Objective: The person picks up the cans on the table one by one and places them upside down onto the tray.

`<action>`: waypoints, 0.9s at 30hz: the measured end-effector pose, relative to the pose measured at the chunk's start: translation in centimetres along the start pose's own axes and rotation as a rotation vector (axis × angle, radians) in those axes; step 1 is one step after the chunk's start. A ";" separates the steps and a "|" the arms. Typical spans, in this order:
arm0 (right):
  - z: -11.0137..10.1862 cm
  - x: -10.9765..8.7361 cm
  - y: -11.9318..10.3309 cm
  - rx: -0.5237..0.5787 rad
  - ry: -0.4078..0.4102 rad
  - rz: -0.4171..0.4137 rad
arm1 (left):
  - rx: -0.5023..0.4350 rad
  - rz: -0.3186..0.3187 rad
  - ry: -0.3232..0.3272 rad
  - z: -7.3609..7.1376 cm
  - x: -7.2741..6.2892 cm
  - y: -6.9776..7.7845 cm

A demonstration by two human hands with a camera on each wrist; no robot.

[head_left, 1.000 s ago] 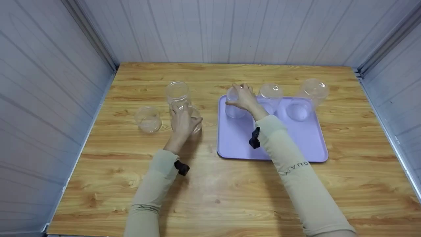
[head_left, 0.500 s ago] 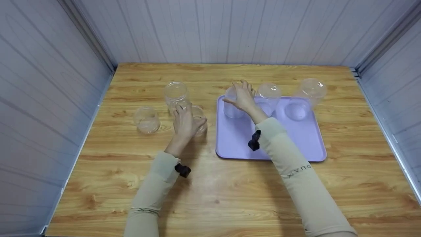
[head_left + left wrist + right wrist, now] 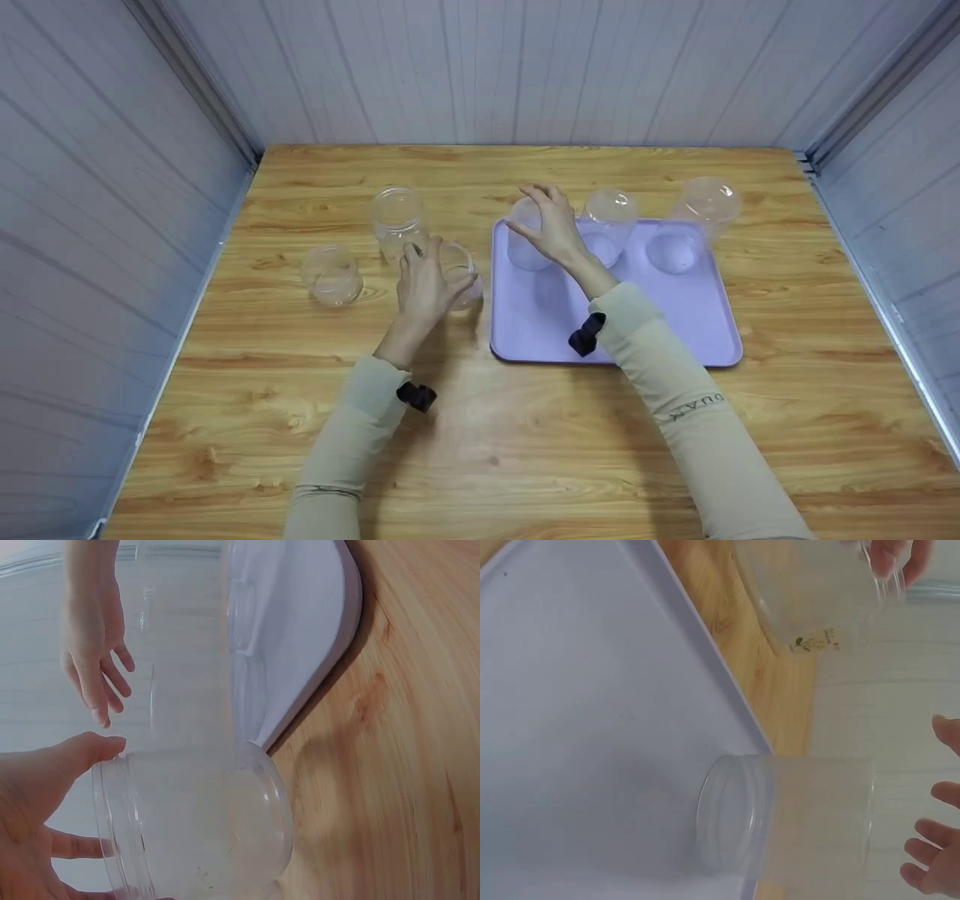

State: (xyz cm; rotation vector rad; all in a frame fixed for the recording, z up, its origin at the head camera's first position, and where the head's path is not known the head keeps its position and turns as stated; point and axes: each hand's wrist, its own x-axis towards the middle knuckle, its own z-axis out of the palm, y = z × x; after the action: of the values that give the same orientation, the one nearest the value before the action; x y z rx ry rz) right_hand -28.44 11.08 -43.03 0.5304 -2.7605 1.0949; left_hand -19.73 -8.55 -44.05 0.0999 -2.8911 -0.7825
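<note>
My left hand [image 3: 424,289] grips a clear plastic jar [image 3: 202,817] round its threaded rim. That jar is upright, mouth up, beside the left edge of the lilac tray [image 3: 540,330]. At the tray's back left corner another clear jar [image 3: 817,817] stands upside down, its threaded mouth on the tray. Close over this jar is my right hand [image 3: 556,229], fingers spread and apart from it in the right wrist view. Two more clear jars, a middle one [image 3: 611,214] and a right one [image 3: 686,244], stand along the tray's back edge.
To the left on the wood-grain table [image 3: 480,450] are a tall clear jar [image 3: 397,214] behind my left hand and a further clear jar [image 3: 330,274]. Pale panel walls [image 3: 480,67] enclose the table at the back and both sides.
My left hand has moved the gripped jar a little right, toward the tray. My right hand's fingers have spread and let go of the jar at the tray's back left corner.
</note>
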 end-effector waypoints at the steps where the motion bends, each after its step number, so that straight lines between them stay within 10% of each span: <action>1: 0.0 -0.2 -0.1 0.015 0.005 -0.007 | 0.001 0.008 0.007 0.0 -0.1 0.0; 15: -0.6 -3.1 0.2 0.199 0.071 -0.138 | -0.103 0.057 0.073 0.0 -1.2 0.2; 27: -1.2 -5.5 -0.2 0.396 0.051 -0.055 | -0.245 0.136 0.171 0.5 -2.2 0.5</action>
State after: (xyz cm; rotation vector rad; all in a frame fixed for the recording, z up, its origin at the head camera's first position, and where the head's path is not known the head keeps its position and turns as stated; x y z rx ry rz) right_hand -23.21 13.28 -43.35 0.6050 -2.4746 1.6267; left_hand -17.64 -7.60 -44.50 -0.0542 -2.5889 -1.0383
